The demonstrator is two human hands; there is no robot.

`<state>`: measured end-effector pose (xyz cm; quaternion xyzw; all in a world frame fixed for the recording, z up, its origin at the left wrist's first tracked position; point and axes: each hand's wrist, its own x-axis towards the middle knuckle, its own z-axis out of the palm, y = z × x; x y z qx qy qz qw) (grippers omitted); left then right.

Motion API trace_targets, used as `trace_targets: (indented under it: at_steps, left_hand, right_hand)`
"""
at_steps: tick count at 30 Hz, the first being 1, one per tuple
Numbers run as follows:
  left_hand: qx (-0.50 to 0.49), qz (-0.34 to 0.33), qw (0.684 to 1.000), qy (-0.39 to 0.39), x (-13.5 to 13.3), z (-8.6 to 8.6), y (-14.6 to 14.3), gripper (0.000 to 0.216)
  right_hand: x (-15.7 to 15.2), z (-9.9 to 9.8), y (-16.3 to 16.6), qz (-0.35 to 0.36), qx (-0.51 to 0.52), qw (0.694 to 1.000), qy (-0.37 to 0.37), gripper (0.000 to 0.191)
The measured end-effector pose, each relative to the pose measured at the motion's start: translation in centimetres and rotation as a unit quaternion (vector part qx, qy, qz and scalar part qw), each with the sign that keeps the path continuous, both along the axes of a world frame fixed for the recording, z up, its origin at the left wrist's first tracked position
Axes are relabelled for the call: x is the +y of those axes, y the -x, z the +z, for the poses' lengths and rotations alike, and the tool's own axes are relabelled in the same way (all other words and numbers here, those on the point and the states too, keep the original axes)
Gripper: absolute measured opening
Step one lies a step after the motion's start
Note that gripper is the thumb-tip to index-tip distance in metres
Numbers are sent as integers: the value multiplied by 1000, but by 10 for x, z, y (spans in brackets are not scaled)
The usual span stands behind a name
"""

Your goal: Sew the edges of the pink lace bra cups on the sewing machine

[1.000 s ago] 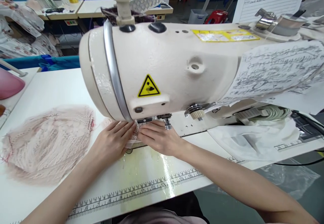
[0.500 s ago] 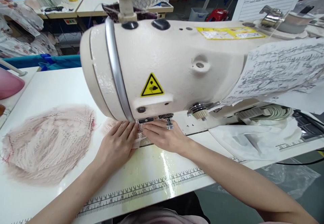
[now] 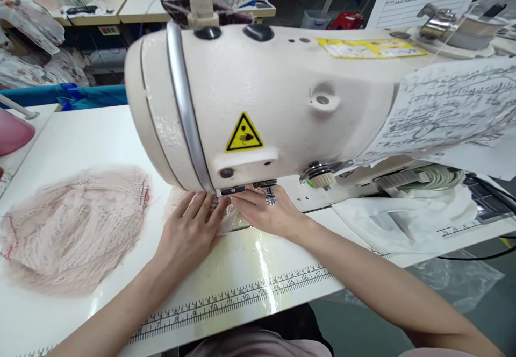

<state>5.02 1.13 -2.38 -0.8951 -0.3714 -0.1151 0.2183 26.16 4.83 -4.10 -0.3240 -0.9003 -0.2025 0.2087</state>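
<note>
A cream sewing machine [image 3: 262, 93] fills the upper middle of the head view, its head hanging over the white table [image 3: 80, 136]. Under it lies a small piece of pale pink lace [image 3: 226, 218]. My left hand [image 3: 191, 233] rests flat on the lace, fingers stretched toward the presser foot [image 3: 233, 190]. My right hand [image 3: 266, 214] lies beside it with fingers extended, pressing the lace from the right; a ring shows on one finger. The needle area is mostly hidden by the machine head.
A heap of pink lace pieces [image 3: 72, 228] lies at the left. A printed ruler [image 3: 242, 298] runs along the table's front edge. White fabric and a plastic bag [image 3: 403, 222] sit at the right, with a lace strip [image 3: 447, 109] draped over the machine arm.
Both hands have slid slightly forward, further under the machine head, with the lace piece moving along beneath them. The camera has shifted a little closer.
</note>
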Motion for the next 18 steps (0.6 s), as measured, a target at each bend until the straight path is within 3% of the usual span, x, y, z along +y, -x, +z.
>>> trace_targets:
  at_steps: [6,10,14,18]
  left_hand:
    - [2,15,1000,-1,1,0,-3,38]
    - [4,22,1000,11,4,1,-3,38]
    - [-6,32,999,17,6,1,-2,37]
    - [-18,-19,1000,17,8,0,4,37]
  right_hand:
    - [-2,9,-2,-14,-55,996,61,28]
    - [-1,13,-2,-17,-55,997,41,36]
    - [2,9,-1,-12,-27,999,30,30]
    - [4,4,1,12,-12,1000,26,25]
